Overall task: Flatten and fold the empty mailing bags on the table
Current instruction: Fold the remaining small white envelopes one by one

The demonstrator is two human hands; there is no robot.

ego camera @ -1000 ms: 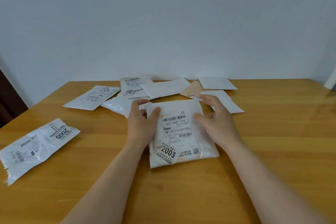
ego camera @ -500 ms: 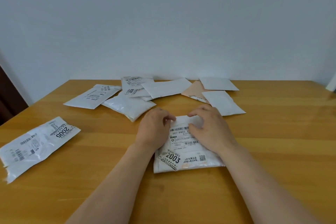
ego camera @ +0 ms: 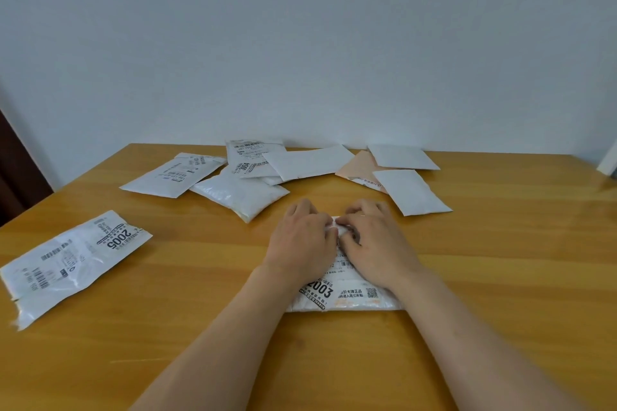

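Both hands sit side by side on the bag labelled 2003 (ego camera: 337, 294), which lies on the wooden table (ego camera: 500, 260) directly in front of the person. Left hand (ego camera: 302, 240) lies palm down over the bag's left half; right hand (ego camera: 374, 243) has fingers curled at the far edge, apparently pinching the plastic there, likely to roll or fold that edge toward the near side. Whether the left fingers grasp anything I cannot tell; they look pressed flat, probably pinning the bag. Bag 2005 (ego camera: 71, 260) lies well apart at left, crumpled; a cluster of other bags (ego camera: 240, 193) waits near the wall.
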